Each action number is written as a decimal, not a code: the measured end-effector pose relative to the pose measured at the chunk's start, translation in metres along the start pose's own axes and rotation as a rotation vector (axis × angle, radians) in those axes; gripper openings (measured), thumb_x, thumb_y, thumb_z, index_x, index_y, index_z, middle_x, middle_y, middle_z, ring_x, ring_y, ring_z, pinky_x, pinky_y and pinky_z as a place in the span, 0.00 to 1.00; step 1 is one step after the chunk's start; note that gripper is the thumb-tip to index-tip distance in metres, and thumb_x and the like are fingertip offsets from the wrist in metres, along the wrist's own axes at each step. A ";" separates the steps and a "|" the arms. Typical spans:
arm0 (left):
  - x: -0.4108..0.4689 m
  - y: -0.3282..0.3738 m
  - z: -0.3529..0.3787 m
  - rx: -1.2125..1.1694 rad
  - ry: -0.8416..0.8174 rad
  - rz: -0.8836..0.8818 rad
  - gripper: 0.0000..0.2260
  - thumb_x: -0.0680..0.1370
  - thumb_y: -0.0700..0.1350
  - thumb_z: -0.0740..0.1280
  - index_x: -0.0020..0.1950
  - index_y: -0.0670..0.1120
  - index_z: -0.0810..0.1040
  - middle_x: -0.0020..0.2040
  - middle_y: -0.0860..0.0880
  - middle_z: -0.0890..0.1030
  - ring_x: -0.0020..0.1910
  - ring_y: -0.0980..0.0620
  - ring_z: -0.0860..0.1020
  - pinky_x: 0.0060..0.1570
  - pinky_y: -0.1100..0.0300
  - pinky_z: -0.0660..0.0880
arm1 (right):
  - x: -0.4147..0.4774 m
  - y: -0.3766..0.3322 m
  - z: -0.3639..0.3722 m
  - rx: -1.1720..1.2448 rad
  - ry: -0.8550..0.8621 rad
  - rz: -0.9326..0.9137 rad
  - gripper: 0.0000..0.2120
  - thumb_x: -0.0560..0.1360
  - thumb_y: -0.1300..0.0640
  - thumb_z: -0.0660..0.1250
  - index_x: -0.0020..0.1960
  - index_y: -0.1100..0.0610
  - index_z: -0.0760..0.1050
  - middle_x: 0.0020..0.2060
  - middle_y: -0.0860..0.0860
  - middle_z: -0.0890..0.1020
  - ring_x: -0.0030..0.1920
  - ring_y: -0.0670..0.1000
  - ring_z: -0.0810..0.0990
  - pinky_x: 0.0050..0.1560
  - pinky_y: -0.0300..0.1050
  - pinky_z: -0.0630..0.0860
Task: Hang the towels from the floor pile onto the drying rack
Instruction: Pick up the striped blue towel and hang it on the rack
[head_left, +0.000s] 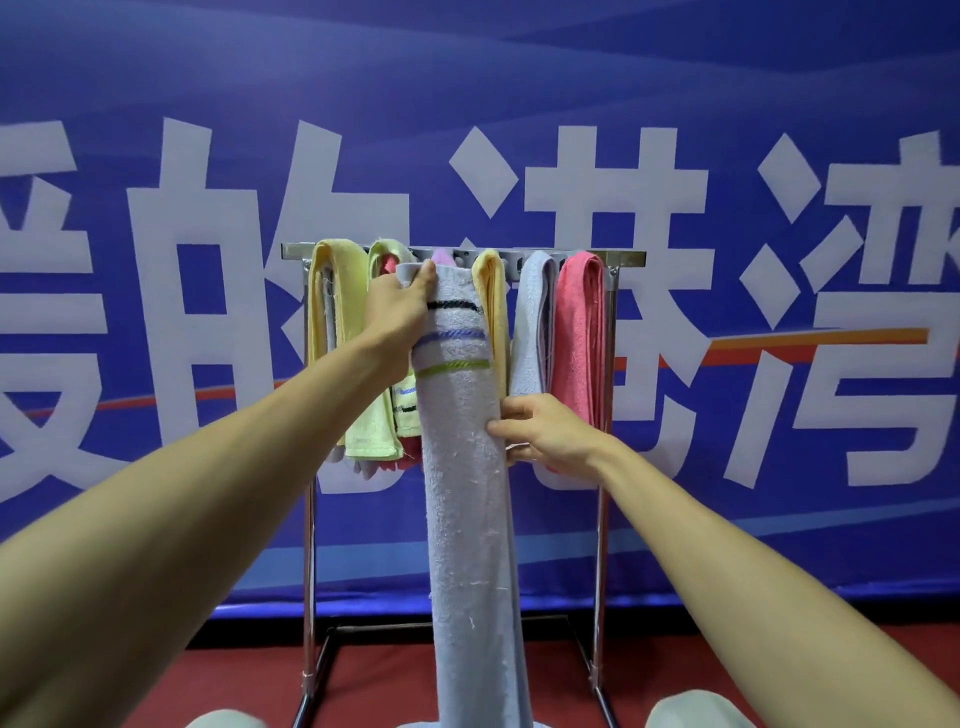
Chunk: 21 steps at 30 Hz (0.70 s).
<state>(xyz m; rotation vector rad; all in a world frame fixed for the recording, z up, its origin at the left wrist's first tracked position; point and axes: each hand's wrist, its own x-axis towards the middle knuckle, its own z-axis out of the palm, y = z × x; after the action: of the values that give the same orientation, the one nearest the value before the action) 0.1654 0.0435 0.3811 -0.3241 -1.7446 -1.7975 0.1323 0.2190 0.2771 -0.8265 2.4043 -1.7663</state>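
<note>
Pale rounded shapes (685, 709): cut off, bottom edge.
Left hand (400, 306): grips top of long grey striped towel (467, 493).
Right hand (545, 434): pinches its right edge.
Steel drying rack (602, 545): rail crowded.

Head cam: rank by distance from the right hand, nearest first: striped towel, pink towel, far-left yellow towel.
1. striped towel: centre, its right edge pinched by the right hand.
2. pink towel: hanging just beyond the hand, at the right end of the drying rack.
3. yellow towel: at the rack's left end.

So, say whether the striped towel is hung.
Partly: the striped towel reaches the rack bar, left hand and right hand gripping it.
</note>
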 end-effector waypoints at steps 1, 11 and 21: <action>0.000 0.000 -0.001 -0.021 0.003 -0.018 0.09 0.82 0.48 0.61 0.46 0.46 0.78 0.43 0.47 0.81 0.47 0.47 0.81 0.46 0.53 0.80 | -0.001 0.002 -0.002 0.012 -0.010 -0.019 0.07 0.76 0.60 0.69 0.53 0.58 0.82 0.50 0.57 0.84 0.50 0.58 0.80 0.54 0.53 0.74; 0.006 -0.022 -0.016 -0.328 0.201 -0.458 0.04 0.82 0.43 0.61 0.50 0.43 0.72 0.39 0.44 0.80 0.34 0.49 0.80 0.32 0.53 0.80 | -0.008 -0.011 0.004 0.096 -0.080 -0.088 0.04 0.74 0.67 0.69 0.47 0.62 0.80 0.36 0.52 0.85 0.36 0.46 0.83 0.37 0.37 0.78; -0.038 -0.068 -0.026 -0.254 -0.129 -0.702 0.11 0.81 0.43 0.57 0.45 0.40 0.76 0.39 0.43 0.78 0.34 0.48 0.78 0.33 0.58 0.78 | 0.016 -0.043 0.023 0.341 0.051 -0.170 0.07 0.72 0.63 0.70 0.49 0.61 0.81 0.42 0.53 0.84 0.44 0.51 0.82 0.47 0.45 0.78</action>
<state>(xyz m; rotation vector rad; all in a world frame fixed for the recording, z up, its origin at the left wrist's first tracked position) 0.1622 0.0247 0.3015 0.0995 -1.8571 -2.5506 0.1428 0.1828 0.3121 -0.9714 2.0219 -2.2004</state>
